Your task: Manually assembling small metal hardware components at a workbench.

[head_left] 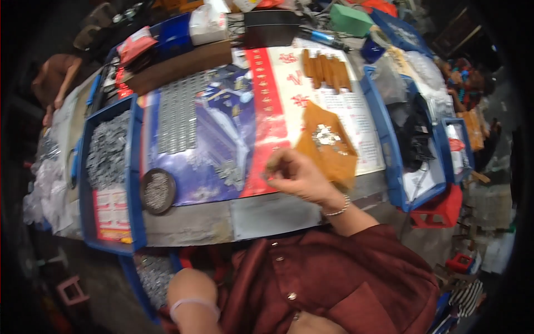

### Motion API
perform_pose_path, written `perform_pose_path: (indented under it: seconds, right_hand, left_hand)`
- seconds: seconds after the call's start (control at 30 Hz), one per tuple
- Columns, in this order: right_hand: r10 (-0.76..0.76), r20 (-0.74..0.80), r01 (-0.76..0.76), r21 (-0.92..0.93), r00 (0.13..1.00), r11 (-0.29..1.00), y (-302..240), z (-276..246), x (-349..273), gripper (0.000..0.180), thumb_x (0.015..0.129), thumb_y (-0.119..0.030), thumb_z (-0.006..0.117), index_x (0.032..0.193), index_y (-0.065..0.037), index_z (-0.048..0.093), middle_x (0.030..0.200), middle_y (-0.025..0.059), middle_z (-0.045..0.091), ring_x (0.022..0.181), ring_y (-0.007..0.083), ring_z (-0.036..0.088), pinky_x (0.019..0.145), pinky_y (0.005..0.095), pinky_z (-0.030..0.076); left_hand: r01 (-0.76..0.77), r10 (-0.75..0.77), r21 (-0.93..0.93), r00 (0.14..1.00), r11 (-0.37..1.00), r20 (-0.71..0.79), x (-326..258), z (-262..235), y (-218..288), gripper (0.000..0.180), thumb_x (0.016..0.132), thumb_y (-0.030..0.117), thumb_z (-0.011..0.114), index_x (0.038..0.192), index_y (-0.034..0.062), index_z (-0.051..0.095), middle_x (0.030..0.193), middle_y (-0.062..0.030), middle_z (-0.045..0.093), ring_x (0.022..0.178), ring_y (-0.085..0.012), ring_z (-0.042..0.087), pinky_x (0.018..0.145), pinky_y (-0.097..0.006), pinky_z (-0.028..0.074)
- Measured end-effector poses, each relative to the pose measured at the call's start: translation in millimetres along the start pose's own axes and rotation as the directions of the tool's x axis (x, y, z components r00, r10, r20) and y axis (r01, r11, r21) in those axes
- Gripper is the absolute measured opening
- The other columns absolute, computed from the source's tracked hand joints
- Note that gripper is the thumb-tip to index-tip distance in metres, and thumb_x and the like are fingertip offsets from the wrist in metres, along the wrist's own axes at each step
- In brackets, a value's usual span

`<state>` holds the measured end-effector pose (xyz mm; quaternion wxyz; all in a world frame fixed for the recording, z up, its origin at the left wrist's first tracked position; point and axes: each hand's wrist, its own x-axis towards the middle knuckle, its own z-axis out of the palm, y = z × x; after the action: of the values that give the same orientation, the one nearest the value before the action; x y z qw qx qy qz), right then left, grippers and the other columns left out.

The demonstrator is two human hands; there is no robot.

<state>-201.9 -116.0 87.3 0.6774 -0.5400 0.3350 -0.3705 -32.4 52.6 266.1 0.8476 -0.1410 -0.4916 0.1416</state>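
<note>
My right hand, a beaded bracelet at its wrist, is raised over the poster-covered table with thumb and fingertips pinched together. Whatever sits in the pinch is too small and blurred to name. Beside it lies an orange-brown sheet carrying a pile of small shiny silver pieces. My left hand, with a pale bangle, is low below the table edge, near a blue bin of small silvery parts; its fingers are hidden. Rows of grey metal pieces stand on the blue poster, with a loose cluster nearer me.
A round dark dish of tiny metal parts sits at the front left, beside a blue crate of grey parts. Brown strips lie at the back. Another blue crate holds black items at right. A person is at the far left.
</note>
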Motion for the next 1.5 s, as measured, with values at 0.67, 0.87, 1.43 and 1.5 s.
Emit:
perform_pose_path:
  seconds: [0.67, 0.87, 1.43, 1.5]
  right_hand:
    - [0.142, 0.27, -0.298, 0.722, 0.952, 0.625, 7.6, 4.1, -24.2, 0.029, 0.085, 0.0, 0.063, 0.109, -0.008, 0.049, 0.097, 0.0053, 0.061, 0.088, 0.0127, 0.059, 0.073, 0.0264, 0.049]
    - [0.035, -0.085, -0.017, 0.2, 0.996, 0.98, -8.5, -15.4, -34.8, 0.015, 0.087, 0.0, 0.06, 0.1, -0.003, 0.053, 0.094, 0.0042, 0.06, 0.086, 0.0102, 0.06, 0.076, 0.0247, 0.049]
    - [0.217, -0.045, -0.195, 0.292, 0.975, 0.936, 0.5, -30.6, -36.3, 0.02, 0.081, 0.001, 0.066, 0.095, -0.005, 0.053, 0.085, -0.0035, 0.052, 0.074, 0.0031, 0.05, 0.068, 0.0187, 0.044]
    - [0.218, -0.048, -0.195, 0.295, 0.975, 0.936, 1.4, -32.3, -37.9, 0.02, 0.081, 0.001, 0.066, 0.095, -0.005, 0.053, 0.086, -0.0035, 0.052, 0.075, 0.0028, 0.05, 0.067, 0.0187, 0.044]
  left_hand:
    - [0.862, -0.927, 0.344, -0.366, -0.372, -0.085, -167.4, -66.4, -26.1, 0.015, 0.091, 0.003, 0.058, 0.105, -0.0027, 0.061, 0.114, -0.0113, 0.055, 0.092, -0.0127, 0.056, 0.079, -0.025, 0.048]
    - [0.786, -0.893, 0.429, -0.42, -0.446, -0.16, -170.0, -65.8, -19.8, 0.019, 0.093, 0.006, 0.057, 0.11, -0.0001, 0.061, 0.085, -0.0062, 0.066, 0.081, -0.0109, 0.062, 0.073, -0.023, 0.048]
    - [0.661, -0.703, 0.28, -0.707, -0.696, -0.078, -184.2, -52.3, -21.3, 0.047, 0.091, -0.001, 0.05, 0.134, 0.002, 0.032, 0.075, -0.0051, 0.059, 0.068, -0.0079, 0.055, 0.063, -0.021, 0.045]
    - [0.676, -0.717, 0.285, -0.694, -0.68, -0.067, -186.6, -50.4, -21.2, 0.044, 0.092, -0.001, 0.048, 0.133, 0.0014, 0.033, 0.075, -0.0059, 0.06, 0.066, -0.008, 0.054, 0.063, -0.021, 0.045]
